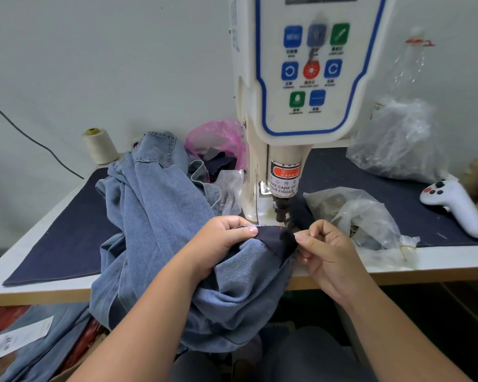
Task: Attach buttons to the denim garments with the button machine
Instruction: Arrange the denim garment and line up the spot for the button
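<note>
my left hand [226, 235] grips the dark edge of the denim garment [160, 216] | my right hand [323, 252] pinches that edge's other side | edge sits under the button machine [301, 78] head, red dot on it | garment drapes off table [39, 288]

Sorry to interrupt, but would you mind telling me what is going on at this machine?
A person is positioning a denim garment under the button machine. The left hand and right hand each pinch the dark edge of the fabric, holding it beneath the machine's head. A red dot lights the fabric there.
</note>
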The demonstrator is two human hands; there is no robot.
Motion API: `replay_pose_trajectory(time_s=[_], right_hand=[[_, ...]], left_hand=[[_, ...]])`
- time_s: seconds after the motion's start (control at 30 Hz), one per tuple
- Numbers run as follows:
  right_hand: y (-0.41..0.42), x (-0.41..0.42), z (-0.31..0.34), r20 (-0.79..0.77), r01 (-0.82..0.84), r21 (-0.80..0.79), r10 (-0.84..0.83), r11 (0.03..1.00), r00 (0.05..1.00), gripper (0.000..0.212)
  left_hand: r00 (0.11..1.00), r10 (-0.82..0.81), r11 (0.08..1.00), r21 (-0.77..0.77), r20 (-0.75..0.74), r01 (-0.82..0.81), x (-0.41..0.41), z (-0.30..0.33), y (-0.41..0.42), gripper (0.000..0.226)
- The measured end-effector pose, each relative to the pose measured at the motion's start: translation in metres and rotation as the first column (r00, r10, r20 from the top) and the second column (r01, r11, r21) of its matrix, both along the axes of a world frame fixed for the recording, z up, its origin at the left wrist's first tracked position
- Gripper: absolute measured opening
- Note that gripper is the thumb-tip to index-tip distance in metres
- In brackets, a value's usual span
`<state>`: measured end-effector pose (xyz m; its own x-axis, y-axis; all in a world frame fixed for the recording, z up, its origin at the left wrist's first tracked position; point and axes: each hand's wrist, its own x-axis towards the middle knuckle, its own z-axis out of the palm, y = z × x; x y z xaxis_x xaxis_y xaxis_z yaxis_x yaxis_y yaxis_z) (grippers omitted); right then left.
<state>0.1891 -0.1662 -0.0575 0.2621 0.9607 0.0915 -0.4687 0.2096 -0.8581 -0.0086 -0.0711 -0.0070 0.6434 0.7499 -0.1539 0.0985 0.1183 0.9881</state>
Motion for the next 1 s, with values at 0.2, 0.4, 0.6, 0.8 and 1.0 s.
replay_pose_trajectory(time_s=[0.2,0.4,0.6,0.8,1.0], right_hand=[[-0.0021,-0.0024,0.0034,-0.018,0.0,0.011,0.0,1.0,1.0,0.028],[-0.0021,-0.0031,0.004,-0.012,0.01,0.001,-0.01,1.0,1.0,0.026],[-0.0003,-0.0006,0.0,-0.002,0.002,0.01,-0.002,1.0,1.0,0.032],[0.0004,-0.0003,-0.0002,-0.013,-0.009,0.02,0.009,1.0,1.0,0.034],[0.0011,-0.0038,0.0028,-0.042,-0.005,0.022,0.006,1.0,0.999,0.028]], left_hand=[[1.0,-0.011,1.0,-0.01,0.0,0.011,-0.0001,0.0006,0.0004,0.015],[1.0,-0.014,0.999,-0.042,0.0,0.014,0.0001,0.001,0.0011,0.016],[1.0,-0.006,0.997,-0.07,0.026,0.008,0.0006,0.0017,0.0001,0.017],[0.999,-0.003,0.997,-0.082,0.036,0.005,0.0006,0.0026,0.0005,0.017],[0.999,0.023,0.995,-0.094,0.045,-0.018,0.0005,0.003,0.0016,0.02]])
